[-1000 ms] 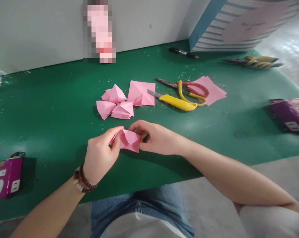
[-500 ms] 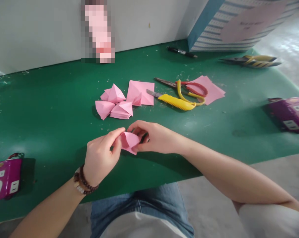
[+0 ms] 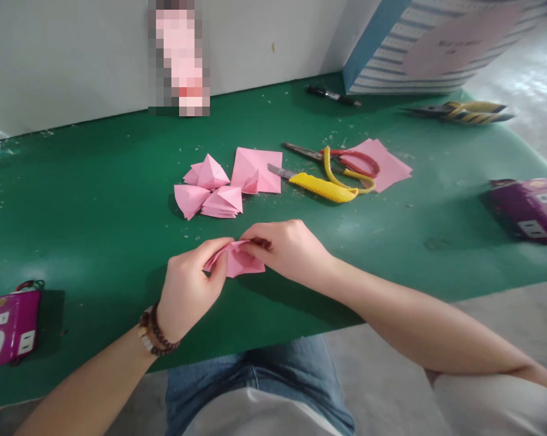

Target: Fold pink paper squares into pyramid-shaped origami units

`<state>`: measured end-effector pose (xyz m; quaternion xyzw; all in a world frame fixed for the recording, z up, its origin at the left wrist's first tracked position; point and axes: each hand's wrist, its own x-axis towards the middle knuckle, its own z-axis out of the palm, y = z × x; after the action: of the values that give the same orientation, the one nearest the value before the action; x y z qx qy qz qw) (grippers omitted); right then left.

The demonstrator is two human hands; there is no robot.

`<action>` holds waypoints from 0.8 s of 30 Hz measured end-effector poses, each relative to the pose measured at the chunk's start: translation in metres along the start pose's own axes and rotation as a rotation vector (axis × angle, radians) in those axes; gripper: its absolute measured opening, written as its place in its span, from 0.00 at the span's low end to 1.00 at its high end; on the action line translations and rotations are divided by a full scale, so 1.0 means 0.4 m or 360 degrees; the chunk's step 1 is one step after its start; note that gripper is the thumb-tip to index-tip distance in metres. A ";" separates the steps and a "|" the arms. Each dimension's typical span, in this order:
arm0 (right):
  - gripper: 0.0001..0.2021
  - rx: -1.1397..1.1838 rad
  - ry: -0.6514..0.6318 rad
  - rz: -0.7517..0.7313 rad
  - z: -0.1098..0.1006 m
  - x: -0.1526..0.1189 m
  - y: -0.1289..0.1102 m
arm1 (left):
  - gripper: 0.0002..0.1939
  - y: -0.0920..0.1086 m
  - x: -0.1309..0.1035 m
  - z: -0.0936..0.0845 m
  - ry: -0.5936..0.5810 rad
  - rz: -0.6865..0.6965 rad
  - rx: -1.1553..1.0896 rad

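Green tabletop (image 3: pixel 96 163) — pale upright panel (image 3: pixel 74 60) behind, grey floor (image 3: pixel 518 321) below.

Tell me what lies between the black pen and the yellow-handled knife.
Mainly the red-and-yellow-handled scissors: in the head view they lie between the black pen and yellow-handled knife.

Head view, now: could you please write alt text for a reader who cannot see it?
The left hand and right hand hold a creased pink sheet over a green table. Beyond it lie folded pink papers, scissors and a yellow-handled knife.
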<state>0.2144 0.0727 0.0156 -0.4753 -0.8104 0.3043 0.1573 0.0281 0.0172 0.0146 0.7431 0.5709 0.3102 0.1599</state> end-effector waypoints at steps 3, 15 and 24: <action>0.09 -0.0141 0.0003 -0.0058 0.004 -0.001 0.003 | 0.10 -0.001 0.003 0.002 -0.0082 -0.0123 -0.0132; 0.09 -0.0634 -0.0219 -0.0218 0.010 -0.002 -0.007 | 0.08 0.009 0.002 0.014 -0.0158 -0.0142 -0.0162; 0.08 0.0282 -0.0234 -0.0085 -0.026 0.002 0.008 | 0.05 -0.005 0.019 -0.004 -0.0105 -0.0180 -0.0149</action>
<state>0.2218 0.0783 0.0216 -0.4142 -0.8021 0.4044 0.1470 0.0266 0.0247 0.0166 0.7112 0.5913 0.3024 0.2304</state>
